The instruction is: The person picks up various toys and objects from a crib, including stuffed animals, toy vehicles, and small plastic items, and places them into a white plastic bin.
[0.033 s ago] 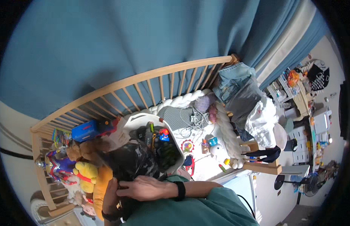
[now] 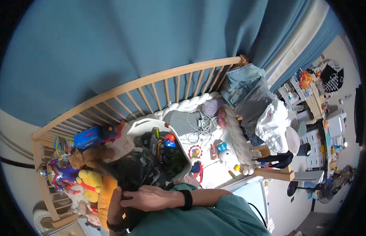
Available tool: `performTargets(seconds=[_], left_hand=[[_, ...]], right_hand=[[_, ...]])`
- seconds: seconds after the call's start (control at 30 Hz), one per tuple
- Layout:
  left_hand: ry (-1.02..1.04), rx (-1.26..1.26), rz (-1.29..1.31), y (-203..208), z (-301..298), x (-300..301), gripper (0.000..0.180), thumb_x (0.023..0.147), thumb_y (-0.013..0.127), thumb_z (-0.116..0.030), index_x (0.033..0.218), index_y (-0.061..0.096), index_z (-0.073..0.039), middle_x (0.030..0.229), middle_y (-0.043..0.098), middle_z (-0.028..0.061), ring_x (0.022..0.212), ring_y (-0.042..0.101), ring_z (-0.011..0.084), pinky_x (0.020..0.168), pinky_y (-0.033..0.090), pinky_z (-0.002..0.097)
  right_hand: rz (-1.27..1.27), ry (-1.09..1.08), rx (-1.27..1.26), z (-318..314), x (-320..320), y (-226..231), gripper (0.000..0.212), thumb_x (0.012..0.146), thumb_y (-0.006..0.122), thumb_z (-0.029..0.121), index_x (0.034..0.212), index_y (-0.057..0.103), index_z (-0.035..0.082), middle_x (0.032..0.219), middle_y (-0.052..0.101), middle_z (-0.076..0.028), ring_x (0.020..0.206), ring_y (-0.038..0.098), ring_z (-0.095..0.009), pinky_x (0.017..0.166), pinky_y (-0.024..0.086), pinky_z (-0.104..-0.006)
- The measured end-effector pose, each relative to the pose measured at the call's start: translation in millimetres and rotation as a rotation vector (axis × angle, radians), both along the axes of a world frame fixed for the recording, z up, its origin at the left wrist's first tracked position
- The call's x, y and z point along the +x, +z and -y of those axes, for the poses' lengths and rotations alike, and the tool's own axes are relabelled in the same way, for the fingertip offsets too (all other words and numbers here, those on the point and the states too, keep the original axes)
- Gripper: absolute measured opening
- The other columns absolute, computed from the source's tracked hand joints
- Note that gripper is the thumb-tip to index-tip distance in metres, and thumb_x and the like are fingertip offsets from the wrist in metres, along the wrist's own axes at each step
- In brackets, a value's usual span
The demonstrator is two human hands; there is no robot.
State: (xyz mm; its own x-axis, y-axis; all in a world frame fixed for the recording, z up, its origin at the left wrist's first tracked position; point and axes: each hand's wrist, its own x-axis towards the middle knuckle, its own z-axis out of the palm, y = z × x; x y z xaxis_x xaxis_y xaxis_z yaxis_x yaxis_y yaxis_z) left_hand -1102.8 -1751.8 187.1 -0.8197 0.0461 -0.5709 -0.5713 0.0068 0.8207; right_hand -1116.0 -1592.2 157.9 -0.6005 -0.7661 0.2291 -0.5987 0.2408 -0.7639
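Note:
A black plastic bag (image 2: 141, 167) lies crumpled, partly over the near left side of a white bin (image 2: 187, 173). At the bag's near edge, my right hand (image 2: 151, 197) is closed, its fingers bent and pinched against my left hand (image 2: 115, 204). My left hand is closed too, seen from its side, with its fingertips mostly hidden. Both seem to grip the bag's edge. Inside the bin are dark items, a green toy (image 2: 157, 133) and a red and blue toy (image 2: 170, 141). A brown plush (image 2: 94, 155) lies left of the bag.
A wooden crib rail (image 2: 151, 80) runs behind. Left are a yellow plush bear (image 2: 89, 184), an orange cushion (image 2: 108, 192) and a blue toy (image 2: 87, 137). Right of the bin are tangled cables (image 2: 206, 126), small toys and a white braided bumper (image 2: 240, 145). Clothes (image 2: 255, 100) drape over the right end.

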Motion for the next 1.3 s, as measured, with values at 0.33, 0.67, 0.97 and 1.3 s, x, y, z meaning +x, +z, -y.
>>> performTargets(seconds=[0.33, 0.67, 0.97, 1.3], left_hand=[[0.142, 0.113, -0.083, -13, -8, -11, 0.015, 0.089, 0.046, -0.015, 0.085, 0.048, -0.002, 0.063, 0.049, 0.0055, 0.061, 0.050, 0.0152, 0.064, 0.043, 0.0291], [-0.334, 0.265, -0.274, -10, 125, -62, 0.032, 0.096, 0.034, -0.030, 0.103, 0.051, -0.004, 0.049, 0.028, -0.0023, 0.041, 0.024, 0.0092, 0.041, 0.025, 0.0257], [0.338, -0.427, -0.254, -42, 89, -77, 0.020, 0.081, 0.062, -0.015, 0.095, 0.057, -0.001, 0.054, 0.036, -0.0049, 0.047, 0.031, 0.0052, 0.046, 0.026, 0.0202], [0.362, -0.276, -0.291, -114, 131, -83, 0.017, 0.082, 0.057, -0.013, 0.067, 0.051, -0.008, 0.052, 0.036, -0.0022, 0.053, 0.037, 0.0087, 0.053, 0.032, 0.0231]], right_hand=[[0.012, 0.003, -0.066, -23, 8, 2, 0.022, 0.085, 0.046, 0.012, 0.107, 0.048, 0.010, 0.094, 0.055, -0.012, 0.067, 0.059, -0.027, 0.058, 0.048, -0.0360], [0.982, -0.846, -0.661, -145, 37, -158, 0.020, 0.092, 0.042, 0.027, 0.100, 0.053, 0.012, 0.079, 0.057, -0.003, 0.058, 0.054, -0.012, 0.051, 0.045, -0.0249], [1.472, -1.030, -1.607, -208, 66, -225, 0.025, 0.088, 0.041, 0.023, 0.097, 0.052, 0.003, 0.078, 0.056, -0.007, 0.064, 0.053, -0.017, 0.062, 0.047, -0.0270], [1.429, -1.044, -1.482, -194, 70, -236, 0.022, 0.086, 0.054, 0.016, 0.101, 0.050, 0.001, 0.083, 0.059, -0.009, 0.073, 0.061, -0.021, 0.068, 0.052, -0.0323]])
